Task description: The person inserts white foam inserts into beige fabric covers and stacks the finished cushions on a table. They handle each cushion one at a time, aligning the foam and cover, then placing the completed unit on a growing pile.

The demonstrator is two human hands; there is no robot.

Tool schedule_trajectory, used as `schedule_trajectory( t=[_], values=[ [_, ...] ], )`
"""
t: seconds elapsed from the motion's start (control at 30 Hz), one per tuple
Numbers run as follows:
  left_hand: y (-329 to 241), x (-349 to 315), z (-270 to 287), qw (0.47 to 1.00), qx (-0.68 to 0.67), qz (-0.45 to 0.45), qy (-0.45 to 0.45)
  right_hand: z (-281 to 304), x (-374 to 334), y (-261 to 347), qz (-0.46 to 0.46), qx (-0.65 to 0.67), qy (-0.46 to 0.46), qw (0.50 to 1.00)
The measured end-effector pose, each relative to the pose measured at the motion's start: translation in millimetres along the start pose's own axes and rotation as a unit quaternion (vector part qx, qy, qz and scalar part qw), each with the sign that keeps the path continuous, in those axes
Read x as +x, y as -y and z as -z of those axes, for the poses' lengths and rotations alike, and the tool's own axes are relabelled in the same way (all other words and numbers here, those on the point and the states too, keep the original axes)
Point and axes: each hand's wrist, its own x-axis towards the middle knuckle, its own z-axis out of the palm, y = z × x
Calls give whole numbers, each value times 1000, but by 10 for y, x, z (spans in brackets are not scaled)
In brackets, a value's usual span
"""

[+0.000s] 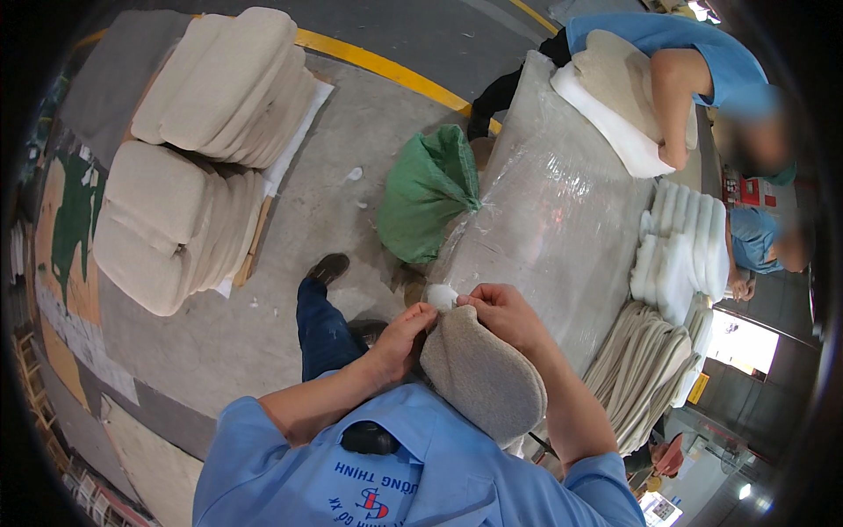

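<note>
A beige-grey fabric cushion cover (485, 373) lies against my chest, its narrow end pointing away from me. A tuft of white padding (442, 297) pokes out at that far end. My left hand (404, 338) pinches the cover's edge on the left of the tuft. On the other side, my right hand (505, 312) is closed on the edge, thumb and fingers pressed together beside the white padding. Both hands are close together at the near edge of a table (544, 211) wrapped in clear plastic. How full the cover is inside cannot be seen.
A green sack (430, 193) stands left of the table. Stacked beige cushions (215, 79) sit on the floor at left. White pads (676, 255) and folded beige covers (641, 369) are piled at right. Across the table, a co-worker (667, 44) handles another beige cover.
</note>
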Motion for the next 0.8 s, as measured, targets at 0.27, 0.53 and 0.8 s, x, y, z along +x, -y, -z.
schedule_trajectory(
  t=[0.27, 0.53, 0.8],
  values=[
    [87, 123, 109, 989, 61, -134, 0, 102, 148, 133, 73, -71, 74, 992],
    [132, 231, 137, 965, 233, -105, -50, 34, 283, 35, 33, -76, 64, 995],
    [-626, 29, -92, 799, 510, -256, 190, 35, 304, -156, 45, 12, -9, 999]
  ],
)
